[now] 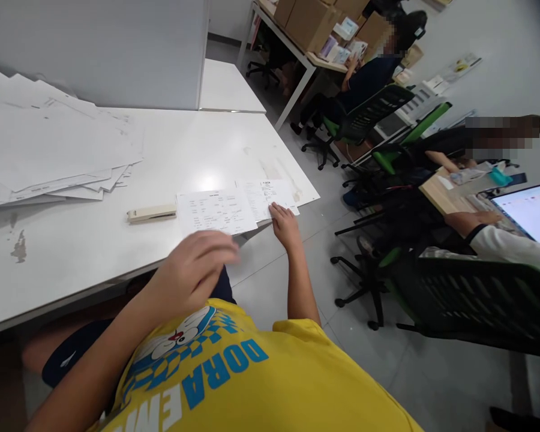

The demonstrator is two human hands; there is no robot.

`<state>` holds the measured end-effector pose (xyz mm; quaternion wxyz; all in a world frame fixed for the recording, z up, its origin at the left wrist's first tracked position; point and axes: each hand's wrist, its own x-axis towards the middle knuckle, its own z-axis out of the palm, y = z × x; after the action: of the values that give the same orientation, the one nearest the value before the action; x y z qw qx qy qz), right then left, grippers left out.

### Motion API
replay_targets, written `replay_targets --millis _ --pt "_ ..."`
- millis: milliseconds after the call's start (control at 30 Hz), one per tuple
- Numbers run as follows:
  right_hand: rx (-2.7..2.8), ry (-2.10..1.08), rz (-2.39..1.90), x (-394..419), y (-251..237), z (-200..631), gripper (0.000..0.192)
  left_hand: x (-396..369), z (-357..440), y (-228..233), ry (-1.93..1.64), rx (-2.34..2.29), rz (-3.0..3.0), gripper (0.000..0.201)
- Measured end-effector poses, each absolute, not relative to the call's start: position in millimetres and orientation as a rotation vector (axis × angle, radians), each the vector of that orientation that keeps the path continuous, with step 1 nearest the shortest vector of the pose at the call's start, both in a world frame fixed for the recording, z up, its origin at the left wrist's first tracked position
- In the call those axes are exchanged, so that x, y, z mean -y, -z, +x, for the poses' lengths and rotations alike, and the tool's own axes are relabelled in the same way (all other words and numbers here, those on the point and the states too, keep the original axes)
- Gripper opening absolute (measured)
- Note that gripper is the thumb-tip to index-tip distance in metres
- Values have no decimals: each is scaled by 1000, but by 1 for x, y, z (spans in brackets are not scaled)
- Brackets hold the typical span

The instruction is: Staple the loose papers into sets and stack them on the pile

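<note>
Right hand (284,225) flat on printed sheets (236,209) at frame centre, fingers spread, pinning the sheets to the white worktop (94,246). Left hand (193,270) blurred, hovering nearby, fingers loosely curled, empty. Stapler (152,213) just left.

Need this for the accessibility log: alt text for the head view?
A person's right hand presses printed forms at a white table's edge; the left hand hovers, blurred, beside a beige stapler and loose paper stack.

left hand (193,270) motion-blurred at the fingers, paper stack (49,144) cut off at left edge, form print (216,211) illegible
</note>
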<state>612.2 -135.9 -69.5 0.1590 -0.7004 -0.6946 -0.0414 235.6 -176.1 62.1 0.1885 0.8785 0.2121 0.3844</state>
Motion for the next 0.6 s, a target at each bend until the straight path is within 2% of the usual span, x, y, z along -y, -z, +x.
replay_targets --millis 133,233,467,600 --pt "1863 268 -1992 135 63 624 44 120 257 17 -534 -1079 2720 58" --pt "1704 303 -2021 131 61 635 43 114 247 55 -467 -1227 2701 59" --pt "1623 6 -2000 107 58 637 32 124 231 67 -652 -1272 2664 56" --pt "1662 -102 -1889 112 50 612 39 123 221 54 -722 -1185 2726 57"
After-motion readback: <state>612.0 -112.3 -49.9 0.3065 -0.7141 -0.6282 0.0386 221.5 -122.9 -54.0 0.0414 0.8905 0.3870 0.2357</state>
